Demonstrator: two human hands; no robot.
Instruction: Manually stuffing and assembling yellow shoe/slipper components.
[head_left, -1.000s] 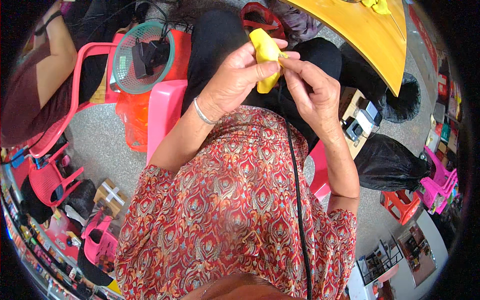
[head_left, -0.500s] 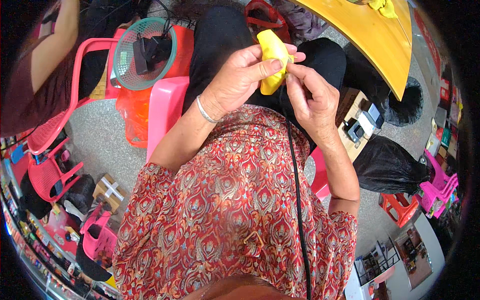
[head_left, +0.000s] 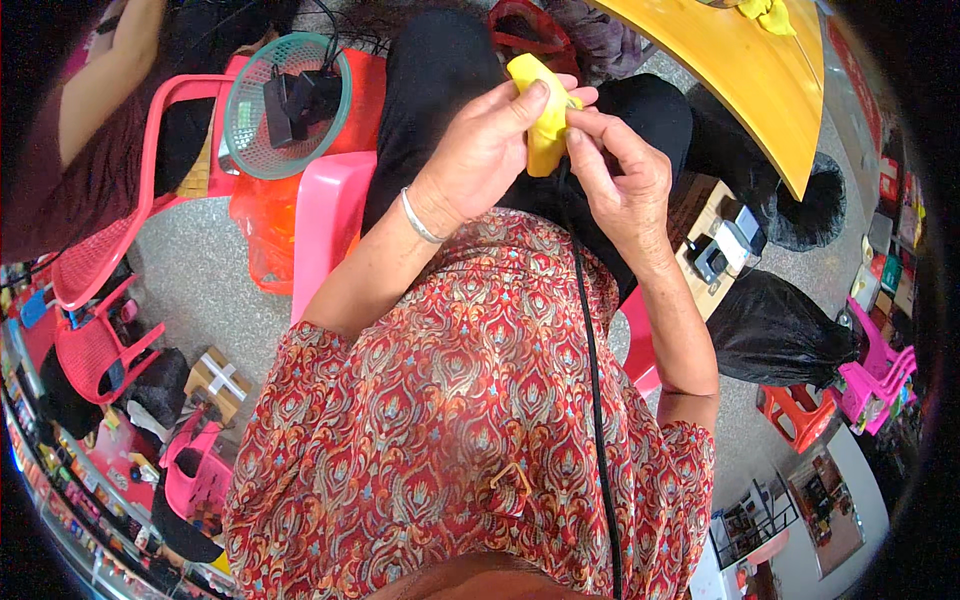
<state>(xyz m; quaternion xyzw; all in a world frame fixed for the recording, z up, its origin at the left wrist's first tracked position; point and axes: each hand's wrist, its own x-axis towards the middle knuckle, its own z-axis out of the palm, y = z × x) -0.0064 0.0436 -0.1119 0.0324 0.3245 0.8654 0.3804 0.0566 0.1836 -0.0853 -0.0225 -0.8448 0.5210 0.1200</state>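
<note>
Above my lap, my left hand (head_left: 487,140) grips a bright yellow, curved, soft-looking piece (head_left: 545,135), long and tapered at the ends. My left thumb presses on its upper face while the other fingers lie behind it. My right hand (head_left: 630,180) is at the piece's right edge, thumb and forefinger brought together in a pinch. Whatever sits between those fingertips is too small or hidden to name. A silver bangle (head_left: 420,217) circles my left wrist.
A yellow table (head_left: 730,75) curves in at upper right, more yellow pieces (head_left: 768,14) on it. At left, a green mesh basket (head_left: 290,105) holds black adapters beside a pink chair (head_left: 150,160) and another person's arm (head_left: 105,85). A black cable (head_left: 592,370) hangs down my front.
The yellow piece has tilted and shifted slightly left. My left thumb has moved up toward its top end. My right hand stays close to its right edge, its fingers slightly shifted.
</note>
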